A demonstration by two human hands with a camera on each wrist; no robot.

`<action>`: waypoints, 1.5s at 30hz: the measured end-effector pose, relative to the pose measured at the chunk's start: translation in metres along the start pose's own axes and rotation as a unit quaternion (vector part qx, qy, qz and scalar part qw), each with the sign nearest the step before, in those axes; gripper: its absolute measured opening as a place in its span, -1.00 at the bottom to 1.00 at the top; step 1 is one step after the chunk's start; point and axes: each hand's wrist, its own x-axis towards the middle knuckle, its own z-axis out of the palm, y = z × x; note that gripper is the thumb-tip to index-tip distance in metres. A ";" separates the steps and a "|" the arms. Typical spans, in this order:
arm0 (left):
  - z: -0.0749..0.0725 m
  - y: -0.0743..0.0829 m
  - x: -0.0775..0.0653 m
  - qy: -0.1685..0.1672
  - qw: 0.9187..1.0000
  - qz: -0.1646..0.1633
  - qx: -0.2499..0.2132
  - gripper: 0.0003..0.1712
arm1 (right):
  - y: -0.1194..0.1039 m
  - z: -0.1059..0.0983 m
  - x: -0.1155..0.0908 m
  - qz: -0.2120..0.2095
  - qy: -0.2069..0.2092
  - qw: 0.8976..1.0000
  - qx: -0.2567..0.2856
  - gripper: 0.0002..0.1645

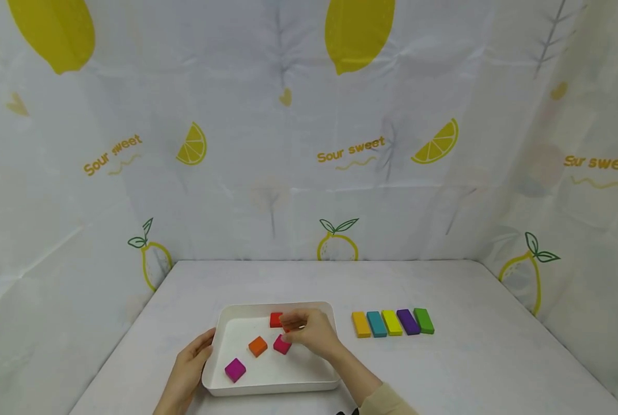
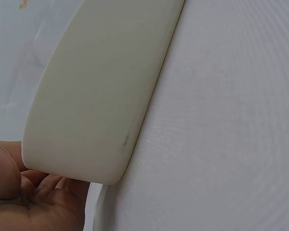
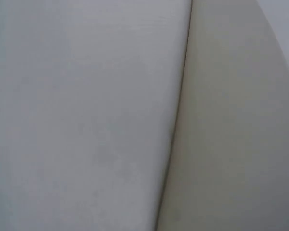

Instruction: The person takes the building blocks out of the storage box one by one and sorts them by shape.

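Note:
A white rectangular tray [image 1: 288,387] lies on the table in the head view. My left hand [image 1: 186,366] grips its left side, thumb by the rim; in the left wrist view, that hand [image 2: 43,197] has curled fingers at the tray's end wall [image 2: 91,106]. Over the tray's right half, my right hand [image 1: 313,334] pinches a small red-orange block [image 1: 287,329], mostly hidden by the fingers. Close to those fingertips lie a red block [image 1: 275,320] and a crimson block [image 1: 281,344]. An orange block [image 1: 258,346] and a magenta block [image 1: 235,370] lie further left in the tray.
Right of the tray, a row of flat blocks stands on the table [image 1: 474,357]: orange-yellow [image 1: 361,324], teal [image 1: 376,324], yellow [image 1: 391,323], purple [image 1: 408,321] and green [image 1: 424,321]. A lemon-print curtain [image 1: 246,190] surrounds the table's back and sides.

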 end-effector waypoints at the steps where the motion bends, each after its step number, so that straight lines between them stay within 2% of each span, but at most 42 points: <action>1: 0.000 0.000 0.000 -0.001 1.000 0.001 0.000 -0.44 | 0.001 0.001 0.000 0.002 0.001 1.000 -0.002 -0.67; 7: 0.000 0.002 -0.001 0.001 1.000 0.006 0.003 -0.44 | 0.004 0.006 -0.003 0.009 0.006 1.000 -0.014 -0.65; 13: 0.000 0.001 -0.002 0.004 1.000 0.008 0.006 -0.44 | 0.007 0.007 -0.005 -0.003 0.006 1.000 -0.030 -0.61; 24: 0.001 -0.001 -0.001 0.001 1.000 0.007 0.007 -0.45 | 0.013 0.012 -0.004 0.007 0.000 0.996 -0.091 -0.59; 31: 0.000 -0.001 0.000 -0.003 1.000 0.005 0.005 -0.44 | 0.010 0.014 -0.005 0.016 -0.008 0.995 -0.100 -0.58; 45: 0.001 0.000 0.000 -0.002 1.000 0.005 0.010 -0.44 | 0.010 0.014 -0.007 -0.010 -0.017 0.994 -0.109 -0.58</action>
